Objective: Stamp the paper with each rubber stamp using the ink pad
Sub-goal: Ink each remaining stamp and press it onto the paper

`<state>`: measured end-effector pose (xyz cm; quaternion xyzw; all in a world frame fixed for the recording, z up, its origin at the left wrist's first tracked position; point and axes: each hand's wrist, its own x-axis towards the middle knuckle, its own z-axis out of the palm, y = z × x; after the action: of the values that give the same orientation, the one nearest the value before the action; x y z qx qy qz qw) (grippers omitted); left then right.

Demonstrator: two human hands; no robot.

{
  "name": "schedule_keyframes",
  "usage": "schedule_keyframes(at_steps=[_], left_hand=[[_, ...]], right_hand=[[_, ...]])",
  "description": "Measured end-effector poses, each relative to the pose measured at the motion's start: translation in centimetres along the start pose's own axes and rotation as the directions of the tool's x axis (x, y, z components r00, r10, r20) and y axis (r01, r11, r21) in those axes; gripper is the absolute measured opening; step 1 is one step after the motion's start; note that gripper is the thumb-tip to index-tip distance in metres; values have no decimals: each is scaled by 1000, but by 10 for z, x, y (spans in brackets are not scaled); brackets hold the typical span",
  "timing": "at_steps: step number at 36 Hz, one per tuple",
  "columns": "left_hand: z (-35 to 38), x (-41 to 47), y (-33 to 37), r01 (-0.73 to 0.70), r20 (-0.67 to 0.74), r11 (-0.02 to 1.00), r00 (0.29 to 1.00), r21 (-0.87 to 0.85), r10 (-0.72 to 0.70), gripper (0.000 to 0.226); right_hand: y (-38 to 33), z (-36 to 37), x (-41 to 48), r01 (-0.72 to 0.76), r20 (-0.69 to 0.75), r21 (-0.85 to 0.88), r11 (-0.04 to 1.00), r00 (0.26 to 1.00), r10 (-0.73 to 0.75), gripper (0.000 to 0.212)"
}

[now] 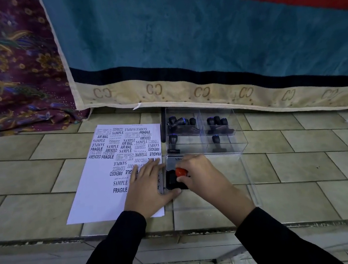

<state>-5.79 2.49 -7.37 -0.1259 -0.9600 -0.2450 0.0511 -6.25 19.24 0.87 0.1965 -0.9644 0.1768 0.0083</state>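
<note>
A white sheet of paper (pixel 101 182) lies on the tiled floor, its upper half crowded with dark stamped words. My left hand (pixel 147 187) lies flat on the sheet's right edge, thumb touching the ink pad (pixel 172 181). The open ink pad sits just right of the sheet, its grey lid (pixel 173 164) raised behind it. My right hand (pixel 202 175) grips a stamp with a red knob (pixel 181 171), held down on the dark pad. The stamp's base is hidden by my fingers.
A clear plastic box (pixel 237 144) with compartments holds several black-handled stamps (pixel 180 122) behind the ink pad. Its clear lid (pixel 251 188) lies flat under my right hand. A teal and red blanket (pixel 180 34) hangs behind, patterned purple cloth (pixel 11 63) at the left.
</note>
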Motion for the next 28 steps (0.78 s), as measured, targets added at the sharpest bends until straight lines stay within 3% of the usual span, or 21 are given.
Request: schedule_keyframes(at_steps=[7, 28], left_hand=[[0, 0, 1, 1, 1, 1000, 1000, 11, -1, 88], [0, 0, -1, -6, -4, 1000, 1000, -6, 6, 89]], right_hand=[[-2, -5, 9, -73, 1, 23, 997, 997, 73, 18], [-11, 1, 1, -52, 58, -94, 994, 997, 58, 12]])
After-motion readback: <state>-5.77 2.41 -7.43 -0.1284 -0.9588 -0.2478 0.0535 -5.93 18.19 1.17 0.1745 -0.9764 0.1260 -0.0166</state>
